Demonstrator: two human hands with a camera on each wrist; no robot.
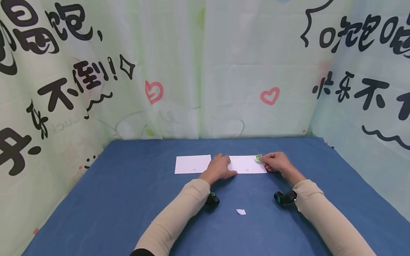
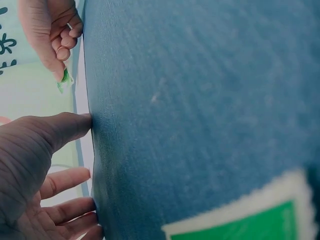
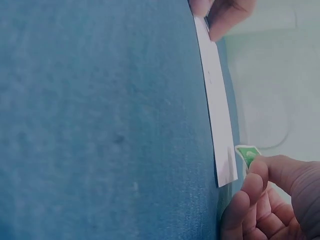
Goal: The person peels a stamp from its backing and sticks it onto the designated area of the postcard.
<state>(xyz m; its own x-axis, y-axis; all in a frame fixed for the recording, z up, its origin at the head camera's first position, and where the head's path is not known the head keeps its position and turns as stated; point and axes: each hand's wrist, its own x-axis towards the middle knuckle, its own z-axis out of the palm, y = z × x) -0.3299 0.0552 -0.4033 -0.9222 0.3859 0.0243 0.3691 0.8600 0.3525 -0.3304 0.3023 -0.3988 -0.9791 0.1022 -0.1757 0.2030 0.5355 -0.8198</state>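
Two flat white envelope-like sheets lie side by side, the left one (image 1: 193, 164) and the right one (image 1: 246, 164), each with a tiny mark near its lower edge. My left hand (image 1: 219, 167) rests, fingers spread, where the two meet, covering their inner ends. Between thumb and fingertips, my right hand (image 1: 278, 162) pinches a small green postage stamp (image 1: 258, 158) with a white border. In the right wrist view the stamp (image 3: 247, 154) appears tilted by the right sheet's outer end (image 3: 226, 172); whether it touches is unclear. Another green stamp (image 2: 245, 225) lies below my left wrist.
A small white paper scrap (image 1: 241, 212) lies on the blue tablecloth (image 1: 128, 199), between my forearms. Black wrist devices (image 1: 285, 197) sit under both sleeves. Printed curtains (image 1: 230, 71) stand behind the table and along its sides.
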